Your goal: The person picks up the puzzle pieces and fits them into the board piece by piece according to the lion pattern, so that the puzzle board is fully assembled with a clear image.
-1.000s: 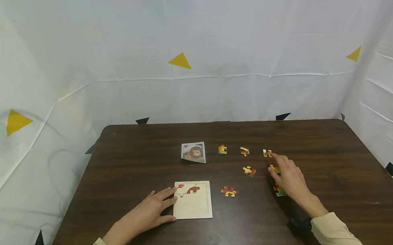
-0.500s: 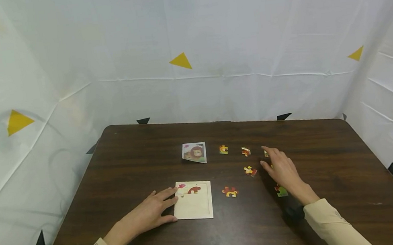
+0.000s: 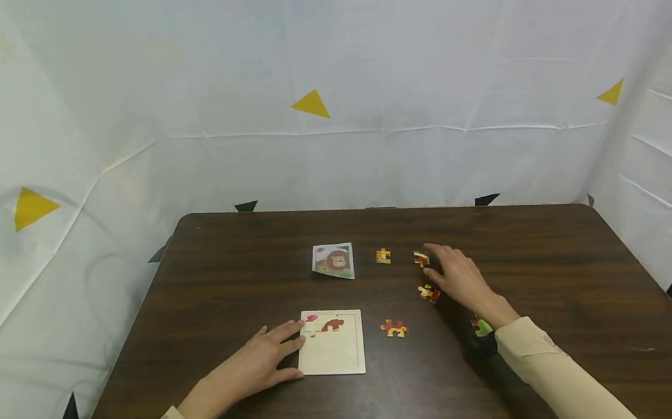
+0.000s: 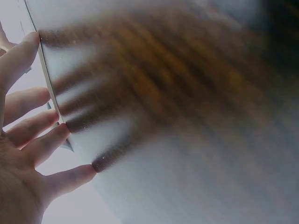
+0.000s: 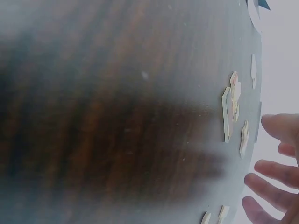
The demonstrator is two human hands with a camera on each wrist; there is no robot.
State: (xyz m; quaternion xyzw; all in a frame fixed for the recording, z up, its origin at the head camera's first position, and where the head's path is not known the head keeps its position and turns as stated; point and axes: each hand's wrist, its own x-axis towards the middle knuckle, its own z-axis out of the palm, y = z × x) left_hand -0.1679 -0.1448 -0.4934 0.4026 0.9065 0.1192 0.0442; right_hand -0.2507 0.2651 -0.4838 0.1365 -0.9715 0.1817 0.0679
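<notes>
My left hand (image 3: 256, 360) has its fingers straight, with fingertips touching the left edge of a pale square puzzle tray (image 3: 331, 359); the left wrist view shows them along its rim. Inside the tray's upper left lie joined puzzle pieces (image 3: 332, 325) in pink and brown. Over the right side of the table, my right hand (image 3: 461, 278) is stretched out with fingers apart and holds nothing. Its fingertips are beside a brown-and-white puzzle piece (image 3: 420, 259). Just below lies a yellow-and-red piece (image 3: 427, 293). In the right wrist view, the fingers (image 5: 275, 172) appear above the flat pieces (image 5: 227, 114).
A lion picture card (image 3: 331, 262) with a curled edge lies behind the tray. Other loose pieces are a yellow-orange one (image 3: 383, 256), a red-and-yellow one (image 3: 394, 329) and a green one (image 3: 481, 326) by the right wrist. White sheeting (image 3: 394, 175) borders the dark wooden table (image 3: 242, 261).
My right hand has moved left, from the pieces at the far right to the brown-and-white piece, and now covers the ones behind it. The left hand stays at the tray's edge.
</notes>
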